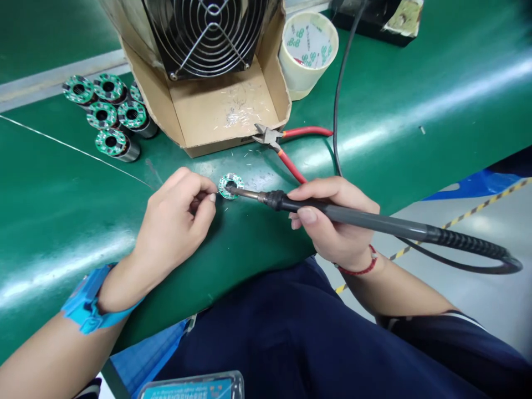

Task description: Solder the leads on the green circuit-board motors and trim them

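My right hand holds a soldering iron by its grey handle, and the metal tip points left onto a small round green circuit board. Just left of that board is my left hand, thumb and forefinger pinched on a thin solder wire that runs off to the upper left. The wire's short end shows at the fingertips, beside the board's left edge. Beyond the board, red-handled cutters lie with their jaws against a cardboard box.
A fan stands in the cardboard box. Several motors with round green boards stand at the left. A tape roll is right of the box. The iron's black cable crosses the green table. Wire clippings lie around the board.
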Available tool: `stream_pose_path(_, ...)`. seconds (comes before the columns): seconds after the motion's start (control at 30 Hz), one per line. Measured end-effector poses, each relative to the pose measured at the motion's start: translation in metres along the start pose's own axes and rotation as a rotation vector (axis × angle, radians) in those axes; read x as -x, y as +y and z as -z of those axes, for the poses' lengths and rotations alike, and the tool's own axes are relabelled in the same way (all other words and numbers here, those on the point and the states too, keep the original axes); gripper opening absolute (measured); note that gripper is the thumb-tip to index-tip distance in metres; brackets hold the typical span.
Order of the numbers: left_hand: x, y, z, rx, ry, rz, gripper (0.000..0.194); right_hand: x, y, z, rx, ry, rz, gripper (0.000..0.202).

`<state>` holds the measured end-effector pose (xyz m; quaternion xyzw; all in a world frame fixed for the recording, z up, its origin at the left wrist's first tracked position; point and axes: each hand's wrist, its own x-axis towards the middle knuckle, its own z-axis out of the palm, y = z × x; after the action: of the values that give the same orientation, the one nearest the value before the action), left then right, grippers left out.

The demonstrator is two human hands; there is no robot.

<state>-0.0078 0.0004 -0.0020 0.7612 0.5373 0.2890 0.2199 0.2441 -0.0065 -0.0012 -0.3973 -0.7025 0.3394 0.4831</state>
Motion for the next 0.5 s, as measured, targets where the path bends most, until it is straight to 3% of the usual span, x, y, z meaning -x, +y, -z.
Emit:
stream_pose_path(0.07, 0.000, -0.001, -0.002, 0.068, -0.033, 0.049, 0.012, 0.000, 0.000, 0.001, 0.010, -0.005, 0.004, 0.017)
stream_pose_path(0.2, -0.002, -0.004, -0.007, 0.139, -0.149, 0.076, 0.044, -0.001, 0.000, 0.003, 0.038, -0.012, 0.015, 0.016)
stream_pose_path(0.5, -0.002, -0.006, -0.011, 0.152, -0.157, 0.109, 0.038, -0.015, -0.014, 0.007, 0.114, -0.035, -0.015, 0.006)
